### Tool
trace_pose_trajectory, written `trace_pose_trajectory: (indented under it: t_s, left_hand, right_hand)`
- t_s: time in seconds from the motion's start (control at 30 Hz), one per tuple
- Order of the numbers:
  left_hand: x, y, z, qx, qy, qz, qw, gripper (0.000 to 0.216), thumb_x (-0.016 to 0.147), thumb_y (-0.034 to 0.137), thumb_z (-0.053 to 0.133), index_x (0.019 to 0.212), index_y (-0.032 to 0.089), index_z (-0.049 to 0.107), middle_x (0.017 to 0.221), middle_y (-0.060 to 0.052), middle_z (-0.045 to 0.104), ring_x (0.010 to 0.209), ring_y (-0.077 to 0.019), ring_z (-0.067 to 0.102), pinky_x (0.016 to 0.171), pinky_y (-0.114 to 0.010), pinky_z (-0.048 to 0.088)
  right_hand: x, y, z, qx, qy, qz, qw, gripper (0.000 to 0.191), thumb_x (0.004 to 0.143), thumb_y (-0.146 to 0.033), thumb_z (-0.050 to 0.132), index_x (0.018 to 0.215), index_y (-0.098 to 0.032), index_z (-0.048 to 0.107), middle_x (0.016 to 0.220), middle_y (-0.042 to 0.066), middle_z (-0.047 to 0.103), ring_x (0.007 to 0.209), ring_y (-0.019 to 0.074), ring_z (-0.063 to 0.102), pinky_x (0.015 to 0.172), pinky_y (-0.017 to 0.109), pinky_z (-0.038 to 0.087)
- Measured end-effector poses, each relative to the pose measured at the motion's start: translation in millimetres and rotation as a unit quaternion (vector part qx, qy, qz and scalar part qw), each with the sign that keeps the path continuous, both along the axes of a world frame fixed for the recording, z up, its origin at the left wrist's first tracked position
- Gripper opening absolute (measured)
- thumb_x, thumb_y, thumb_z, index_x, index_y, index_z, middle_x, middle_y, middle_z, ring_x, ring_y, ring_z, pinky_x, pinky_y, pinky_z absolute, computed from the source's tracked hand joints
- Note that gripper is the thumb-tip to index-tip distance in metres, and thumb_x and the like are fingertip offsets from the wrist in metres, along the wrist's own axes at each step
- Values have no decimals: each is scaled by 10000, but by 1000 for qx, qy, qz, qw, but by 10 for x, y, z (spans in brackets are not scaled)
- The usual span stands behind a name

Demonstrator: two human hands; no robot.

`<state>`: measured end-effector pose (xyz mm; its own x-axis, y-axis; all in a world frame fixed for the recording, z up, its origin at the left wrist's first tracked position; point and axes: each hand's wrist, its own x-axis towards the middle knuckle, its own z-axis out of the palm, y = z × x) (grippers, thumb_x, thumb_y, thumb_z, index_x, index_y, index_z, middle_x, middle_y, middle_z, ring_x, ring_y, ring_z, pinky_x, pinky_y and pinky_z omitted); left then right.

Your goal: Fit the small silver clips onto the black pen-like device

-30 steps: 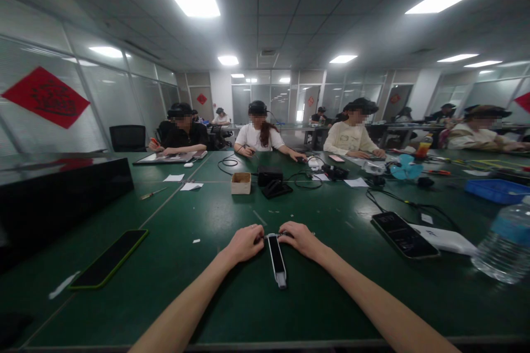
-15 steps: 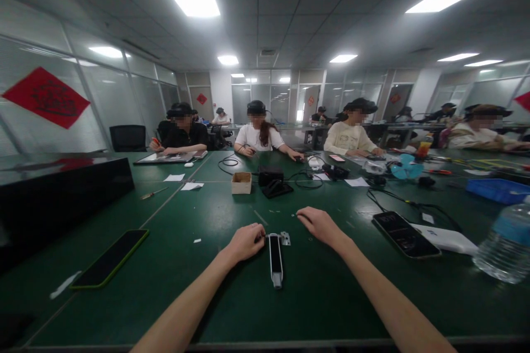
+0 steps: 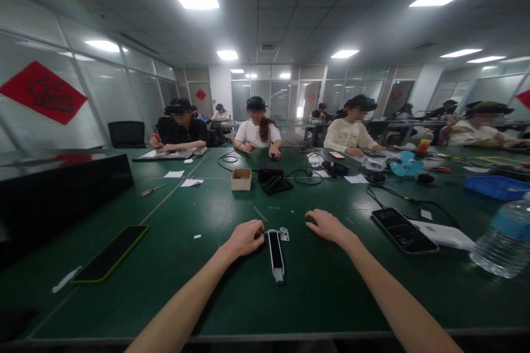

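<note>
My left hand (image 3: 247,237) rests on the green table with its fingers curled together beside the top end of a slim white-framed device with a black face (image 3: 275,254). Whatever those fingers pinch is too small or too hidden to name. A small metal bracket with holes (image 3: 284,234) lies against the device's upper right side. To the right, my right hand (image 3: 328,226) lies low over the table, fingers reaching forward and thumb apart, with nothing visible in it. A tiny pale bit (image 3: 292,211) lies left of its fingertips.
A small open cardboard box (image 3: 241,180) and a black stand (image 3: 276,185) sit ahead. At left lie a green-edged phone (image 3: 111,253) and a screwdriver (image 3: 153,190). On the right are another phone (image 3: 403,230), a white power bank (image 3: 445,236), a water bottle (image 3: 503,237) and a blue tray (image 3: 497,187).
My right hand has moved a little to the right, away from the tiny pale bit. My left hand stays by the device. Across the table, a person's hand has moved inward.
</note>
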<state>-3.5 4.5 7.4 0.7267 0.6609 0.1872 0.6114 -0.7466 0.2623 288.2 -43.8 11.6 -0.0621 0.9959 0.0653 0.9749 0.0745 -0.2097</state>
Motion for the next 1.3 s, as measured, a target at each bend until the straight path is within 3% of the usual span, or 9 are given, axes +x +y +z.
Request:
trace_pose_trajectory:
  t_s: [0.3, 0.63, 1.03, 1.3]
  left_hand:
    - [-4, 2, -5, 6, 1, -4, 1000, 102, 803, 220, 475, 887, 191, 526, 798, -4, 572, 702, -136, 534, 622, -225, 381]
    - [2, -6, -10, 8, 2, -1, 1000, 104, 802, 225, 470, 882, 189, 526, 807, -11, 574, 713, -143, 535, 631, -230, 381]
    - [-6, -13, -19, 4, -6, -2, 1000, 98, 800, 219, 465, 874, 190, 523, 811, -8, 575, 706, -142, 533, 621, -233, 382]
    - [0, -34, 19, 3, 12, 5, 1000, 103, 804, 206, 466, 885, 186, 527, 830, -18, 576, 727, -143, 537, 646, -235, 389]
  right_hand:
    - [-128, 63, -79, 10, -7, 9, 1000, 141, 827, -199, 460, 884, -165, 584, 890, 78, 592, 799, 176, 555, 681, 266, 407]
    - [-587, -86, -9, 72, 163, 158, 971, 144, 880, -225, 445, 894, -181, 582, 897, 34, 589, 810, 145, 545, 743, 276, 449]
    - [-702, -122, -36, 31, 210, 152, 965, 154, 890, -240, 455, 951, -185, 585, 955, 31, 596, 856, 143, 563, 768, 279, 479]
    - [-686, -86, -90, 66, 217, 149, 962, 153, 874, -221, 470, 938, -179, 603, 923, 23, 621, 837, 142, 573, 762, 276, 472]
